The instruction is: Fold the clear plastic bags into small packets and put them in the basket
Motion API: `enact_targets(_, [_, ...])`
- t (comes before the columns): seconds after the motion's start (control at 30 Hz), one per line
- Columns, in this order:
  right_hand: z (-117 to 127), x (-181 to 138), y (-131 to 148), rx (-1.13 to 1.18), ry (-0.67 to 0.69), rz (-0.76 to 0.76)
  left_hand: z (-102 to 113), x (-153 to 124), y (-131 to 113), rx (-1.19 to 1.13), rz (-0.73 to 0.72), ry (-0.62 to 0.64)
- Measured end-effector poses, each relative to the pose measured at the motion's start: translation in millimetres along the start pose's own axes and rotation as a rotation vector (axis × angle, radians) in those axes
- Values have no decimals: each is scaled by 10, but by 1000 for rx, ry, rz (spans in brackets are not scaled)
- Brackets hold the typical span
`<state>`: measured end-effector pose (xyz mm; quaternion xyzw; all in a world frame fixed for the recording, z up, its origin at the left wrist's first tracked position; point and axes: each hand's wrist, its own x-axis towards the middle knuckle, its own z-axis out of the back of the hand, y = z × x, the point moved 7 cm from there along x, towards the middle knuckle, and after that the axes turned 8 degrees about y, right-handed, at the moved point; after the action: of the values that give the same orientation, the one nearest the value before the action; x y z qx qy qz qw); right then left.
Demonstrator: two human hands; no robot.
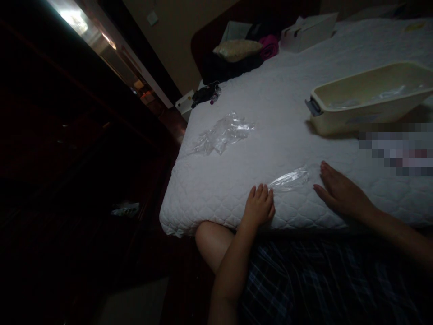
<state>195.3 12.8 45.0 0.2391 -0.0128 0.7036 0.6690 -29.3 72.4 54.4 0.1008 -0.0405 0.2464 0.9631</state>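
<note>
A clear plastic bag (289,179), folded into a long narrow strip, lies on the white quilted bed near its front edge. At the strip's left end rests my left hand (260,205), palm down, with its fingers stretched out and touching the plastic's edge. My right hand (341,189) is just past the other end, fingers straight and thumb held apart, with nothing in it. Farther left on the bed, a loose pile of crumpled clear plastic bags (225,133) is spread out.
A cream plastic bin (365,97) with a grey latch stands on the bed at right, clear plastic inside. Beside it is a blurred-out patch (402,149). White boxes (307,34), a pillow (237,49) and a rolled magenta cloth (269,47) sit by the headboard. Dark furniture fills the left.
</note>
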Motion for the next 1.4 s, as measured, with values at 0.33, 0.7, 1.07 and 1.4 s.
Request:
enact_targets(0.33, [-312, 169, 689, 94, 60, 280, 150, 12, -184, -11, -49, -15])
enact_targets(0.7, [-265, 121, 611, 208, 29, 341, 103, 0, 78, -89, -58, -116])
enact_targets(1.07, [-347, 90, 511, 315, 69, 371, -82, 194, -13, -197, -162, 6])
enact_targets(1.4, [-240, 46, 613, 269, -12, 335, -102, 181, -36, -167, -150, -35])
